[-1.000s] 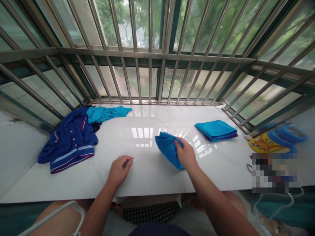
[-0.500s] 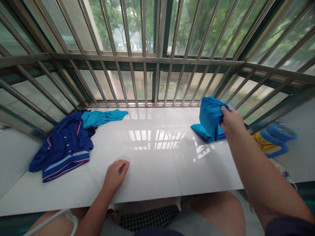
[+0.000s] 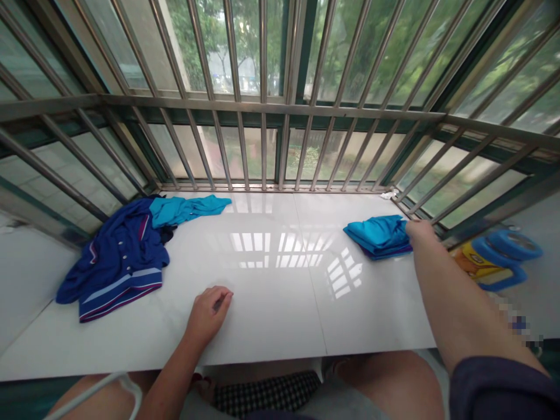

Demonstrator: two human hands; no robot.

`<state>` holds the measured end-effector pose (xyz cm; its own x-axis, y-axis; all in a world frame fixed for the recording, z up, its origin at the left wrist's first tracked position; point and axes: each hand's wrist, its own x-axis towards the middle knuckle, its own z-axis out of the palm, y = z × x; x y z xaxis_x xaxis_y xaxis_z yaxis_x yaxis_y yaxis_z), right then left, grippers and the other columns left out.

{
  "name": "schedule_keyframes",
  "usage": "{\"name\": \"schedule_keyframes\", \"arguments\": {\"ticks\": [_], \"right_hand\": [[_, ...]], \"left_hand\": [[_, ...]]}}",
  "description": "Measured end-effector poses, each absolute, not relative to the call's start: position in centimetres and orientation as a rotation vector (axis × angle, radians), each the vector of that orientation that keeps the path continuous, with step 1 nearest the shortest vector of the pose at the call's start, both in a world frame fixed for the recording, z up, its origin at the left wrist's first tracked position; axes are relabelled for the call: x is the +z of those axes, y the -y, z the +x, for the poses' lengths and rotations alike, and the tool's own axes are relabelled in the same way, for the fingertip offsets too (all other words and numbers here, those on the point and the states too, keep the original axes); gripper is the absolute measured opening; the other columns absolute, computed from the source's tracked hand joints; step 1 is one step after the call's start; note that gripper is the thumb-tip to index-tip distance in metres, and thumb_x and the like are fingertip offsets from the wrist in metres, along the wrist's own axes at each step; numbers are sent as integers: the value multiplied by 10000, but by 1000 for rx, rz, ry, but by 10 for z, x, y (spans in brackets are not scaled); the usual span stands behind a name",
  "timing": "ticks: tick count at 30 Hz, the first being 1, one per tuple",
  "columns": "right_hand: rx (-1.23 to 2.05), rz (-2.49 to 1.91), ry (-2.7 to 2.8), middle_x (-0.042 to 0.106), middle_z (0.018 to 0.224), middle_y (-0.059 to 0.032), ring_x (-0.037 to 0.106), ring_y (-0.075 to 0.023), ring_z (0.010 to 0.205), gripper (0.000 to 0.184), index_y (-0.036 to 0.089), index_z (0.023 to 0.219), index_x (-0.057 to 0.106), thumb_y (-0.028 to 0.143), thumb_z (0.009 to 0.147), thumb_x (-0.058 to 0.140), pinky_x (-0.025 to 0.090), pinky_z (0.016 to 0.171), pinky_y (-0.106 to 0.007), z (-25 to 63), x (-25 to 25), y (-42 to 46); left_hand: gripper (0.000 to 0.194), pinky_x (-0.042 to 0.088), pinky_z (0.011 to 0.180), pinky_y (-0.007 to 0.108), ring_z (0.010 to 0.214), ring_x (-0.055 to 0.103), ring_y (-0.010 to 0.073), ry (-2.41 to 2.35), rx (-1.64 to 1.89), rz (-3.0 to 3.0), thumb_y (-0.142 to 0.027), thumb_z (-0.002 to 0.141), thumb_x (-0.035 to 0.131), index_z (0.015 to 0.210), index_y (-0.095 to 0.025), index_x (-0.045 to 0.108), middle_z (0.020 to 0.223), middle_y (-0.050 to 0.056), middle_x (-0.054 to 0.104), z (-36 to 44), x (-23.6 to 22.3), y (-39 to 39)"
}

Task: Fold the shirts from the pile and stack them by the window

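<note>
My right hand [image 3: 419,231] reaches far right and grips the right edge of a folded turquoise cloth [image 3: 378,230], fingers curled. That cloth lies on top of a small stack of folded clothes [image 3: 385,252] on the white tiled ledge [image 3: 280,291]. My left hand [image 3: 208,312] rests on the ledge near its front edge, fingers loosely curled in, holding nothing. At the far left lie a crumpled navy striped shirt [image 3: 116,259] and an unfolded turquoise garment [image 3: 186,209].
Metal window bars [image 3: 262,105] fence the ledge at the back and on both sides. A blue and yellow toy-like object [image 3: 494,256] sits to the right, beyond the bars. My knees and a white hanger [image 3: 109,388] are below the front edge.
My right hand carried the folded turquoise cloth from the middle of the ledge up and right, then lowered it onto the stack. My left hand stayed where it was.
</note>
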<state>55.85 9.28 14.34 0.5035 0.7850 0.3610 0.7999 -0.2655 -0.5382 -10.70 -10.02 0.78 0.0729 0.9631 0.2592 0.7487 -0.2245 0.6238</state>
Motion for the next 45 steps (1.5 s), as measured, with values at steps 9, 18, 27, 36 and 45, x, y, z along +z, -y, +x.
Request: {"name": "schedule_keyframes", "arguments": {"ticks": [9, 18, 27, 36, 45], "right_hand": [[160, -2197, 1887, 555, 1592, -292, 474, -403, 1529, 749, 25, 1558, 544, 559, 1044, 438, 364, 1268, -537, 518, 73, -85], [-32, -2403, 2075, 347, 1728, -333, 330, -478, 1611, 760, -58, 1650, 399, 442, 1084, 318, 354, 1258, -629, 495, 29, -67], [-154, -2125, 2037, 287, 1773, -289, 245, -471, 1659, 806, 56, 1701, 353, 554, 1068, 323, 337, 1232, -749, 396, 2, 37], [-147, -1617, 2199, 462, 1726, -74, 548, -388, 1515, 755, 379, 1768, 263, 356, 1058, 518, 487, 1179, -635, 272, -48, 195], [-322, -1620, 2225, 472, 1717, -61, 605, -364, 1463, 875, 349, 1788, 182, 320, 997, 554, 501, 1152, -587, 268, -29, 189]], "left_hand": [[306, 537, 884, 395, 917, 715, 249, -1704, 889, 2028, -437, 1042, 545, 869, -260, 724, 941, 51, 790, -104, 13, 101], [292, 503, 904, 429, 956, 703, 257, -1737, 841, 1990, -413, 1048, 535, 890, -259, 726, 971, 46, 787, -101, 17, 103], [319, 587, 857, 374, 1001, 711, 244, -1838, 1037, 1760, -484, 1017, 538, 1045, -252, 754, 1067, 72, 756, -137, 14, 70], [327, 327, 1298, 593, 1563, 410, 412, -2360, 950, 1793, -280, 906, 615, 1174, -109, 693, 1589, 285, 523, -226, 59, -87], [278, 525, 1002, 571, 1151, 692, 407, -2460, 541, 1745, -311, 941, 614, 1024, -57, 688, 1122, 232, 755, -248, 100, -113]]}}
